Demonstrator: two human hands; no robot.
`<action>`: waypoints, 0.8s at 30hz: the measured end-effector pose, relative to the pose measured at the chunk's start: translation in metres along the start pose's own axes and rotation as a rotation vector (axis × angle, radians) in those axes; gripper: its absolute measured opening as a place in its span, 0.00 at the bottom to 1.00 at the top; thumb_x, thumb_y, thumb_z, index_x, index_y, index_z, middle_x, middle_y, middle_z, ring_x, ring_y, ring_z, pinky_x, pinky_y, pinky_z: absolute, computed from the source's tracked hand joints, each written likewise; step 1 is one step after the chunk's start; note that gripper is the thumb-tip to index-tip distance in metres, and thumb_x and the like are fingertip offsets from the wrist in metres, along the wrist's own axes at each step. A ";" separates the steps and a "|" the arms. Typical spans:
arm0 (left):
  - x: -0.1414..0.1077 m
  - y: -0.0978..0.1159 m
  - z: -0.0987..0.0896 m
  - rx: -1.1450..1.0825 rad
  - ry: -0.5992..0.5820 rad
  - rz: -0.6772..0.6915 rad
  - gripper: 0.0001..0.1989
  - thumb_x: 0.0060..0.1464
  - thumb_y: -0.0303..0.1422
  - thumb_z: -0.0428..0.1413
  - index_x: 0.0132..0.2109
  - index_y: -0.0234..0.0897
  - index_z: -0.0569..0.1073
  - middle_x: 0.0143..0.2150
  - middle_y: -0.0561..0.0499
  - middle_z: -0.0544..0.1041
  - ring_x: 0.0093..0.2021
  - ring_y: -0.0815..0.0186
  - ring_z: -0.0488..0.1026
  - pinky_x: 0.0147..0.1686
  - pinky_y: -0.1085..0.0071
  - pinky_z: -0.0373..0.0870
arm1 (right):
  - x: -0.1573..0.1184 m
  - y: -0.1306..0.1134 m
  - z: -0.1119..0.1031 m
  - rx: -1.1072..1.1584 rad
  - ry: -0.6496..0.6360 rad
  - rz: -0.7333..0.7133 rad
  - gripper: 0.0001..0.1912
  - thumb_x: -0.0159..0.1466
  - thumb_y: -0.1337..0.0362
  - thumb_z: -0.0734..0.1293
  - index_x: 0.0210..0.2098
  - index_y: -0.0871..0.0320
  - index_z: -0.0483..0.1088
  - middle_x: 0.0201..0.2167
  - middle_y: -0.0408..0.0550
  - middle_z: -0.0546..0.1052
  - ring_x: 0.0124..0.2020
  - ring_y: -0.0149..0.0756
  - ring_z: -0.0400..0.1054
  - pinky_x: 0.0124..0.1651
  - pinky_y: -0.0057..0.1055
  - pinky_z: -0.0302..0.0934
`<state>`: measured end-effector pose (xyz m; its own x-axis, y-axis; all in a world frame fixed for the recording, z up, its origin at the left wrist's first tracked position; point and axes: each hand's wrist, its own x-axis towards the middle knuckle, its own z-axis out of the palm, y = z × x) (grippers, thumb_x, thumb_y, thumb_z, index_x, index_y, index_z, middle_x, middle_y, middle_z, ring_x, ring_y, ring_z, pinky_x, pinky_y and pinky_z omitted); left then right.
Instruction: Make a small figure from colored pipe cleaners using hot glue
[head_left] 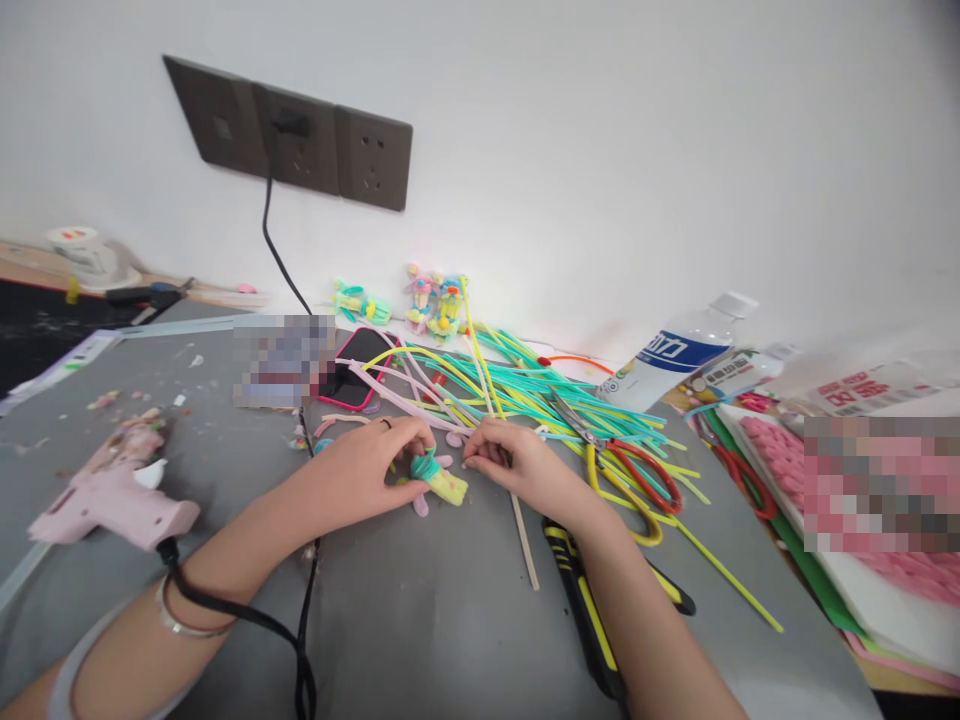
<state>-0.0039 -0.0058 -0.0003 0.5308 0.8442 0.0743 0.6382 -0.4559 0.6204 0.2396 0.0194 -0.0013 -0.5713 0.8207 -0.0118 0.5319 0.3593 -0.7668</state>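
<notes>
My left hand point(382, 465) pinches a small pipe-cleaner figure point(444, 483), teal at one end and yellow at the other, with pink pieces sticking out at its sides. Just to the right, my right hand point(517, 465) has thumb and fingers pressed together; whatever they hold, if anything, is too small to make out. A thin pale stick point(525, 545) reaches out from beneath this hand. Behind both hands spreads a loose pile of teal, yellow and pink pipe cleaners point(510, 375). Scissors point(600, 440) with red and yellow handles lie on it, beside my right wrist.
A pink glue gun point(120, 500) lies at left, its black cord running under my left forearm. By my right forearm is a black-yellow utility knife point(581, 610). A phone point(360, 368), a clear bottle point(675, 350) and finished figures point(435, 302) stand or lie near the wall.
</notes>
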 end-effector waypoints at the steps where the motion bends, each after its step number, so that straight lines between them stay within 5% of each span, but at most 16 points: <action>1: 0.000 0.000 0.000 0.006 -0.006 -0.002 0.12 0.53 0.34 0.58 0.45 0.42 0.68 0.41 0.52 0.76 0.40 0.62 0.73 0.38 0.70 0.66 | 0.000 0.001 0.001 -0.005 0.000 -0.001 0.04 0.64 0.67 0.65 0.34 0.57 0.72 0.28 0.42 0.66 0.27 0.31 0.60 0.31 0.28 0.55; 8: 0.000 0.000 -0.001 0.011 -0.041 -0.008 0.09 0.56 0.35 0.56 0.45 0.43 0.70 0.40 0.53 0.75 0.41 0.62 0.73 0.38 0.69 0.65 | 0.002 0.007 0.001 0.006 0.098 -0.001 0.04 0.65 0.65 0.64 0.37 0.57 0.71 0.25 0.40 0.64 0.25 0.30 0.55 0.29 0.27 0.51; 24: 0.000 0.000 0.001 0.035 -0.042 0.006 0.09 0.57 0.33 0.55 0.46 0.42 0.70 0.44 0.51 0.75 0.43 0.61 0.73 0.39 0.69 0.65 | 0.008 0.002 -0.005 -0.011 -0.095 -0.004 0.04 0.64 0.70 0.64 0.33 0.58 0.70 0.27 0.39 0.63 0.26 0.29 0.57 0.30 0.27 0.52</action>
<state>-0.0035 -0.0065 -0.0007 0.5574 0.8290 0.0448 0.6536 -0.4714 0.5922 0.2394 0.0285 -0.0002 -0.6301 0.7734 -0.0700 0.5361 0.3680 -0.7597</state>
